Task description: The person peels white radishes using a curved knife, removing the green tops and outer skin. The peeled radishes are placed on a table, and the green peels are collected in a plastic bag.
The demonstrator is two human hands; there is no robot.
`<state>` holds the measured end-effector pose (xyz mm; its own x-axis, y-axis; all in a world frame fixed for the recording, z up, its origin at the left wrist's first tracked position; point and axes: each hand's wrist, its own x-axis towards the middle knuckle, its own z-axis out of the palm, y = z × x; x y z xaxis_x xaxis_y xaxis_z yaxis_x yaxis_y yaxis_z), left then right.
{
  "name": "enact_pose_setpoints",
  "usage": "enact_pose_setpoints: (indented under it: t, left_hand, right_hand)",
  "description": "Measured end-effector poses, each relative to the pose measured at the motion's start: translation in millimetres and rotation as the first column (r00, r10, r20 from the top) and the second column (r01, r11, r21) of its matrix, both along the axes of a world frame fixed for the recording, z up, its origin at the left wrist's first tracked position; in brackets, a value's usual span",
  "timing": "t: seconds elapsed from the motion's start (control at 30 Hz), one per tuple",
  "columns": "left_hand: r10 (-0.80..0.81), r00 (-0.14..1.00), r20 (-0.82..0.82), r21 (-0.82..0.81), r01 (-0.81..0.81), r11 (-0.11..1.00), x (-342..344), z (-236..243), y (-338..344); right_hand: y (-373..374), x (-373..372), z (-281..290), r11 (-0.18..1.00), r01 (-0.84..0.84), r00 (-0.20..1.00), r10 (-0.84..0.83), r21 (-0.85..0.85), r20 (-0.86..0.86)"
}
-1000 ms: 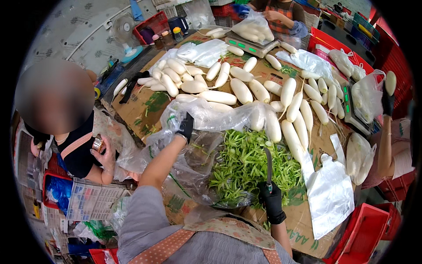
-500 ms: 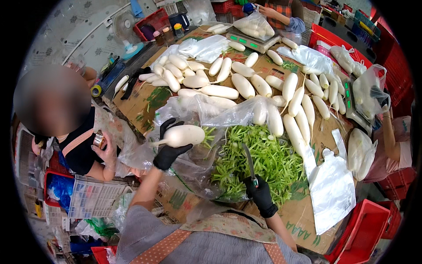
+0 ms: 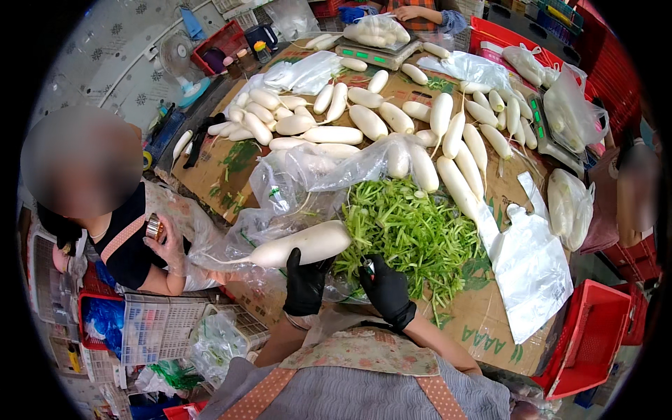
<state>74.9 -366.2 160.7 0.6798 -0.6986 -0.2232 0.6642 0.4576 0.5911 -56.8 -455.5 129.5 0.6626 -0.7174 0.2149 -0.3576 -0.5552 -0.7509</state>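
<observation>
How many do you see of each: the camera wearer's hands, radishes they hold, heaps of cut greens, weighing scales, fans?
Left hand and right hand: 2
Held radish: 1
Heap of cut greens: 1
Far scale and right-side scale: 2
Fan: 1
Total: 7

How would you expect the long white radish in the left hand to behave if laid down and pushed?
The radish would probably roll sideways, given its rounded, elongated body. That thick, solid-looking body also suggests it is stiff and fairly heavy. Its thin root tail, though, tapers to a fine end and may bend or snap easily.
</observation>
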Motion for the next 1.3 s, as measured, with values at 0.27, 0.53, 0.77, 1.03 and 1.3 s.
enact_pose_setpoints:
  t: [0.27,0.53,0.77,1.03,1.3]
  left_hand:
    - [0.148,0.988,0.038,0.006,-0.148,0.989,16.4,2.4,4.2]
    - [-0.356,0.922,0.154,0.341,0.289,0.894,92.5,39.1,-77.2]
    - [-0.418,0.301,0.857,0.346,0.265,0.9,98.1,46.6,-156.4]
    - [-0.909,-0.388,0.151,0.738,-0.567,0.365,197.9,-62.6,-159.8]
    - [-0.75,-0.394,0.531,0.435,-0.632,0.641,275.0,-170.7,-203.4]
  right_hand:
    - [4.7,-9.0,-55.8,0.936,-0.177,0.98,0.195,0.303,-0.029]
    - [-34.8,-42.9,-24.1,0.464,-0.093,0.959,-0.197,0.881,0.205]
    - [-49.4,-52.4,-15.3,0.45,-0.067,0.922,-0.312,0.89,0.227]
    - [-49.4,-65.2,-41.7,0.479,-0.01,0.923,-0.334,0.878,0.193]
    - [-49.9,-40.0,-29.1,0.482,-0.087,0.936,-0.259,0.872,0.237]
